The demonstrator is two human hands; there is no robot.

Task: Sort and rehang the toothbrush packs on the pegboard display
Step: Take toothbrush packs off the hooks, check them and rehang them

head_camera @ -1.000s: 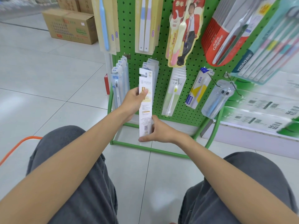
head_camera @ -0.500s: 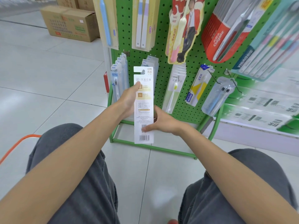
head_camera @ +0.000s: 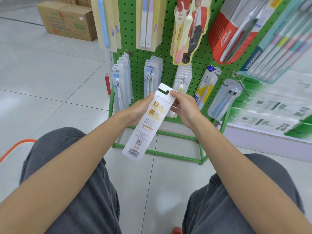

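Observation:
A long white toothbrush pack [head_camera: 146,125] with gold labels and a barcode is held in front of the green pegboard [head_camera: 135,53], its printed back toward me, tilted with the top to the right. My left hand [head_camera: 141,110] grips its left edge near the top. My right hand [head_camera: 183,109] pinches its upper right edge beside the hang hole. Behind it hang rows of packs: blue-white packs [head_camera: 122,81], a second stack [head_camera: 152,70] and white packs [head_camera: 184,76].
Red Colgate packs [head_camera: 226,36] and teal multi-packs [head_camera: 278,48] hang at upper right. A clear pack [head_camera: 224,98] hangs on a hook at right. The green stand frame [head_camera: 168,154] rests on the tile floor. A cardboard box [head_camera: 67,19] sits far left. My knees are below.
My right hand moved from the pack's lower part up to its top right edge. The pack came toward me and tilted, its top leaning right.

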